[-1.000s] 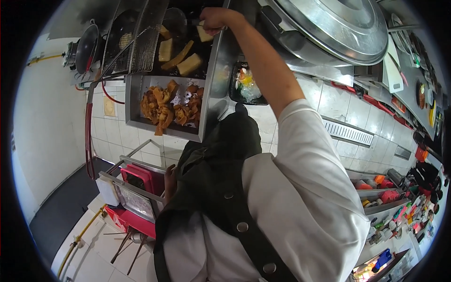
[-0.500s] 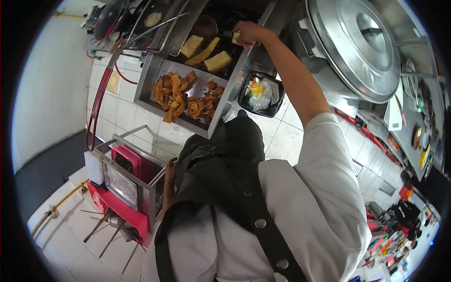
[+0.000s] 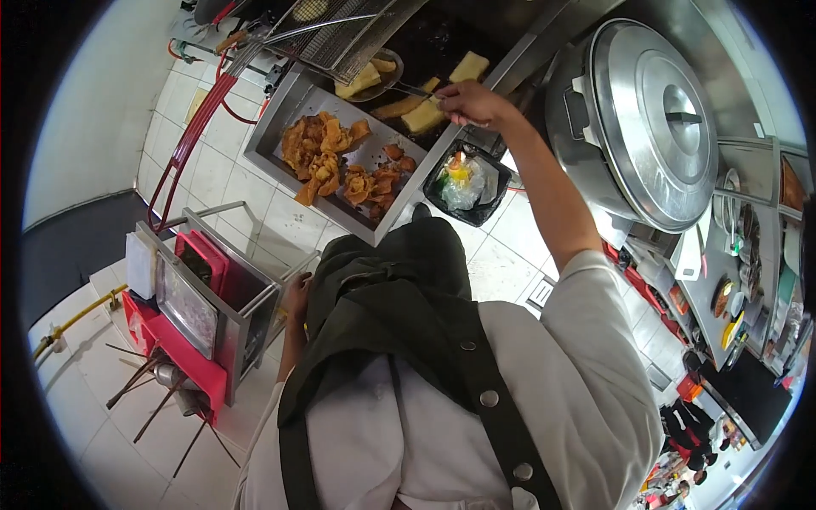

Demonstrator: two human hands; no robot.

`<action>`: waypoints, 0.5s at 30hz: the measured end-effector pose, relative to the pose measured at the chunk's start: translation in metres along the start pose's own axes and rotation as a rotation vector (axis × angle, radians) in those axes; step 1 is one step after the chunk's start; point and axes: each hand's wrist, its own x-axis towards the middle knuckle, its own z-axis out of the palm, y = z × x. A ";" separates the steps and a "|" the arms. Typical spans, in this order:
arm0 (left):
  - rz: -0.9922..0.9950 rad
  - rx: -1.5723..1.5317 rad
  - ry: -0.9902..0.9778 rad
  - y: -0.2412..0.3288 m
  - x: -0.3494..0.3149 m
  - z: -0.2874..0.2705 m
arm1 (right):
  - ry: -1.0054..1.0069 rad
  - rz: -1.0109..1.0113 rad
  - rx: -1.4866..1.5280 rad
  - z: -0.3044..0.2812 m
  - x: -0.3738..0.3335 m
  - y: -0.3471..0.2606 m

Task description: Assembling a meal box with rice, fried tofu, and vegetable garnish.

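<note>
Over the fryer's dark oil (image 3: 438, 38), my right hand (image 3: 473, 104) is closed around the thin handle of a round skimmer (image 3: 391, 70). The skimmer's bowl lies at the oil beside a pale yellow block (image 3: 360, 80), which it partly overlaps. Another pale block (image 3: 422, 116) sits just below my right hand, with a long yellow strip (image 3: 398, 108) next to it. A further block (image 3: 468, 66) floats farther off. My left hand (image 3: 297, 296) hangs low by the metal cart; its fingers do not show clearly.
Crinkled brown fried pieces (image 3: 323, 153) lie in the fryer's steel tray (image 3: 280, 174). A wire basket (image 3: 348, 42) with red-coated handles (image 3: 191, 140) rests over the fryer. A black-lined bin (image 3: 467, 183) stands below, a big lidded pot (image 3: 646, 119) at right, and a cart (image 3: 229, 293) at left.
My right hand has moved nearer from the fryer's far edge and now grips the skimmer's handle. The skimmer's bowl has come nearer, to the left-hand block. The whole view has shifted.
</note>
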 end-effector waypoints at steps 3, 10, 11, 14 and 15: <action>-0.017 -0.015 -0.009 0.027 -0.009 0.010 | 0.069 -0.041 0.092 0.015 -0.018 0.024; -0.033 -0.110 -0.079 0.001 0.000 0.024 | 0.233 -0.088 0.168 0.068 -0.088 0.036; -0.028 -0.112 -0.080 0.002 0.002 0.028 | 0.259 -0.087 0.212 0.073 -0.094 0.041; -0.039 -0.157 -0.109 0.005 0.011 0.036 | 0.274 -0.116 0.190 0.089 -0.118 0.046; -0.038 -0.138 -0.124 0.005 0.016 0.036 | 0.302 -0.115 0.192 0.098 -0.122 0.051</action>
